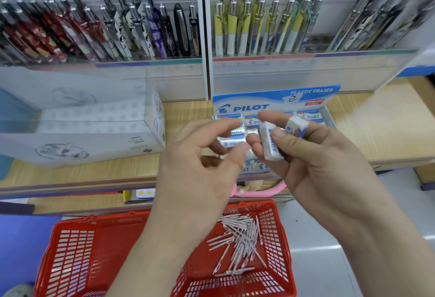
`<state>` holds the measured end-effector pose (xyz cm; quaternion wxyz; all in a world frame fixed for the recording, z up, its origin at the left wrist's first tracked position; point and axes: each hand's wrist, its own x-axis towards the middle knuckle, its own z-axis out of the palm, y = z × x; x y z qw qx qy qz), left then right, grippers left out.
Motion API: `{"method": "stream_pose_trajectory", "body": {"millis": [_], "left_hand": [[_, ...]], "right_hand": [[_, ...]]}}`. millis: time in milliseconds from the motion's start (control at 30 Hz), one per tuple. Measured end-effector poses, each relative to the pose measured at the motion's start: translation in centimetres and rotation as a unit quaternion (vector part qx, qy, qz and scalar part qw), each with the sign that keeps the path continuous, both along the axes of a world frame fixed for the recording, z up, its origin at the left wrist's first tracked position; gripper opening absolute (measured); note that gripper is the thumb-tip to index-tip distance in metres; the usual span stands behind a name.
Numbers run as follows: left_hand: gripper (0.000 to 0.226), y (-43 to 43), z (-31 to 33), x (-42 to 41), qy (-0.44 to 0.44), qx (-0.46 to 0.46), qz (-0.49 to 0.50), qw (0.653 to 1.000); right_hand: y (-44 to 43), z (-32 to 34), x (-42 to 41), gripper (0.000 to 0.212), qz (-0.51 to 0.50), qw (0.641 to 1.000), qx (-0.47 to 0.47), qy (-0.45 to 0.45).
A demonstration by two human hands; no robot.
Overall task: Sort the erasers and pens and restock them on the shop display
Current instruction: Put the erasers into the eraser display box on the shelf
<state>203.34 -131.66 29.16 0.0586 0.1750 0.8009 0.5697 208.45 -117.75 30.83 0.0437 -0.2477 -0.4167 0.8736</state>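
Our right grip [317,162] is clamping two erasers [270,143] over the Pilot box [275,101]; our left grip [195,162] is hovering empty, loosely curled. We are risking the shallowly pinched outer eraser [297,127] dropping short of the box.

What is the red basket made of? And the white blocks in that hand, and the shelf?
Red basket: glossy moulded plastic, judging by its slotted walls. Erasers in the right hand: matte white, seemingly plastic eraser, as the display box print says. Shelf: wood-look with visible grain, perhaps laminate.
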Motion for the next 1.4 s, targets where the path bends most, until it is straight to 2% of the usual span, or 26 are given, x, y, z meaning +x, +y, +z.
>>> {"method": "stream_pose_trajectory", "body": {"millis": [67, 167, 300, 433, 533, 700, 800, 900, 967, 1033, 1100, 1200, 1267, 1333, 1400], "left_hand": [[0.046, 0.3, 0.7, 1.1, -0.009, 0.006, -0.044, 0.999], [0.055, 0.7, 0.6, 1.6, 0.04, -0.04, -0.041, 0.998], [0.045, 0.2, 0.4, 1.3, 0.047, -0.039, -0.065, 0.996], [0.035, -0.5, 0.4, 1.3, -0.008, -0.011, -0.1, 0.995], [0.032, -0.6, 0.1, 1.7, -0.04, 0.022, -0.071, 0.996], [0.027, -0.6, 0.0, 2.7, -0.018, 0.016, 0.002, 1.0], [0.037, -1.0, 0.1, 3.0, -0.051, 0.006, -0.02, 0.998], [0.056, -2.1, 0.8, 2.4, -0.116, 0.04, -0.15, 0.981], [0.055, -3.0, 1.2, 1.8, -0.155, 0.049, -0.226, 0.96], [0.046, -3.6, 1.4, 1.3, -0.183, 0.065, -0.229, 0.954], [0.037, -3.7, 1.3, 1.1, -0.178, 0.08, -0.174, 0.965], [0.028, -3.2, 0.7, 0.8, -0.164, 0.084, -0.065, 0.981], [0.024, -2.7, 0.1, 0.6, -0.146, 0.051, -0.028, 0.988], [0.021, -2.0, -0.7, 0.5, -0.092, -0.023, -0.011, 0.995], [0.022, -1.4, -1.3, 0.2, 0.002, -0.109, 0.004, 0.994]], "right_hand": [[-0.4, 0.1, 0.2, 0.032, -0.002, 1.0, -0.013, 0.0], [-1.0, 0.2, 0.4, 0.03, 0.0, 1.0, -0.009, -0.003], [-0.9, 0.3, 0.8, 0.024, 0.023, 1.0, -0.009, -0.012], [-0.7, 0.2, 1.3, 0.027, 0.023, 0.999, 0.0, -0.032], [-1.0, 0.1, 1.5, 0.03, 0.014, 0.999, 0.0, -0.034], [-1.9, -0.3, 1.6, 0.038, 0.005, 1.0, -0.004, -0.029], [-1.9, -0.4, 1.9, 0.043, 0.045, 0.998, 0.025, -0.029], [-1.2, -0.4, 2.2, 0.05, 0.129, 0.988, 0.073, -0.032], [-0.7, -0.3, 2.2, 0.043, 0.184, 0.979, 0.085, -0.023], [-0.3, 0.0, 2.2, 0.036, 0.214, 0.976, 0.043, -0.005], [-0.2, 0.1, 2.1, 0.029, 0.211, 0.977, 0.03, -0.001], [-0.4, -0.2, 2.1, 0.021, 0.157, 0.984, 0.084, -0.025], [-0.4, -0.4, 2.1, 0.021, 0.124, 0.977, 0.172, -0.038], [-0.6, -0.6, 1.9, 0.013, 0.1, 0.947, 0.295, -0.075], [-1.0, -0.8, 1.6, 0.009, 0.084, 0.908, 0.396, -0.109]]}}
